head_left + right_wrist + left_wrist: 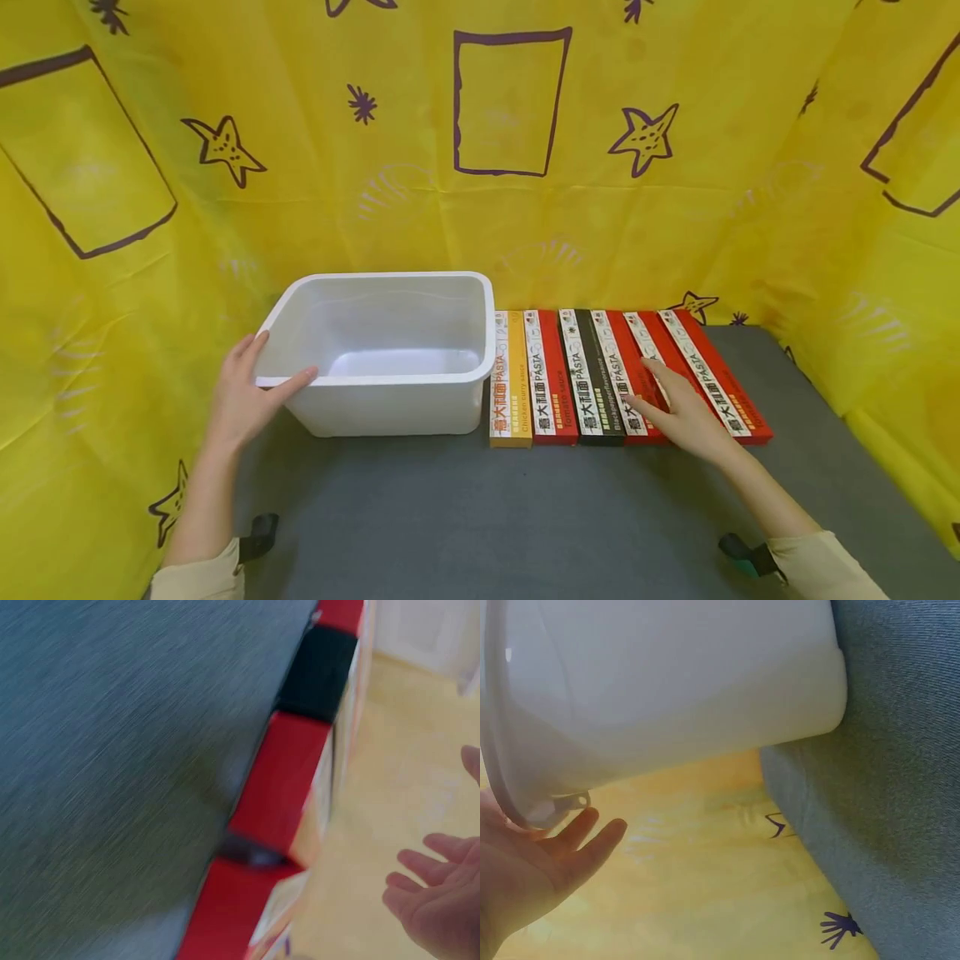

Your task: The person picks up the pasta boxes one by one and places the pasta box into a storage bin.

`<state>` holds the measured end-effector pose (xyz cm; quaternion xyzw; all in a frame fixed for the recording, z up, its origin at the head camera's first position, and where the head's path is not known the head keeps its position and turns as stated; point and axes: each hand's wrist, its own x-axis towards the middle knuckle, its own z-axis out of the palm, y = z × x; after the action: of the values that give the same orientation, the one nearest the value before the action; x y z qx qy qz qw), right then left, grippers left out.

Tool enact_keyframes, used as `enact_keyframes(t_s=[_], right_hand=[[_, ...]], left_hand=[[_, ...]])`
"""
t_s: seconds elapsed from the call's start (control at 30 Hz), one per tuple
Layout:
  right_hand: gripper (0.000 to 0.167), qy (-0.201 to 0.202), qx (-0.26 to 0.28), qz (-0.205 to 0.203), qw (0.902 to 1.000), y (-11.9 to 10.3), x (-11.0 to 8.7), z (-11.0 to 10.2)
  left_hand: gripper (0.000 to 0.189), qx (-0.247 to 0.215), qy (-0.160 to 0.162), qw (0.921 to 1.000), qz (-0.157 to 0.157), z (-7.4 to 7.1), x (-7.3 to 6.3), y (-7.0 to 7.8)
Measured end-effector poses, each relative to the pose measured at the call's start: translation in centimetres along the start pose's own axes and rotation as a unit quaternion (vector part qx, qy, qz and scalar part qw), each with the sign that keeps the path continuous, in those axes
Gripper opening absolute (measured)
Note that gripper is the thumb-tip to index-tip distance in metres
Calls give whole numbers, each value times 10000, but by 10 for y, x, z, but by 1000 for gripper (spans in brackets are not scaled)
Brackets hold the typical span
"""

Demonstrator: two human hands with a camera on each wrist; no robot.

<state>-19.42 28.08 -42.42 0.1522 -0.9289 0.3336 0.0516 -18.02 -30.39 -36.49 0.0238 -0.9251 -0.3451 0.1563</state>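
Note:
A white plastic bin point(390, 408) stands on the dark table, its inside bare. My left hand point(251, 392) grips the rim at its near left corner, thumb along the front edge; the left wrist view shows fingers point(592, 847) under the lip. Right of the bin lie several long pasta boxes side by side: a yellow box point(517, 392), a black box point(600, 392) and red boxes such as the one at the right end point(723, 375). My right hand point(686, 412) hovers over the red boxes, fingers spread, holding nothing; the right wrist view shows it apart from them.
A yellow cloth point(405, 225) with purple stars and frames hangs behind and on both sides. The grey table top point(480, 517) stretches in front of the bin and boxes. In the right wrist view, a gap shows between two red box ends point(255, 851).

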Motion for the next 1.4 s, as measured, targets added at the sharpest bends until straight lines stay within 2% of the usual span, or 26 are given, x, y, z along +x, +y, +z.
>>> enact_keyframes(t_s=[0.37,0.6,0.73,0.93,1.13,1.4], right_hand=[[83,431,-325,512,9972,41,-29,-27],[82,795,-363,522,9948,70,-41,-36],[82,830,-382,607,9940,83,-47,-41],[85,652,-467,935,9924,98,-56,-43],[85,369,-557,1061,9921,111,-61,-45],[93,-104,-558,1497,9871,116,-66,-50]], left_hand=[[92,230,-125,9997,-18,0,13,3],[89,104,15,9999,-96,-1,15,0],[87,0,112,9998,-138,1,14,-2],[87,1,98,9998,-145,5,15,-3],[86,-58,104,9997,-199,6,14,-4],[87,-144,102,9996,-204,6,13,-3]])
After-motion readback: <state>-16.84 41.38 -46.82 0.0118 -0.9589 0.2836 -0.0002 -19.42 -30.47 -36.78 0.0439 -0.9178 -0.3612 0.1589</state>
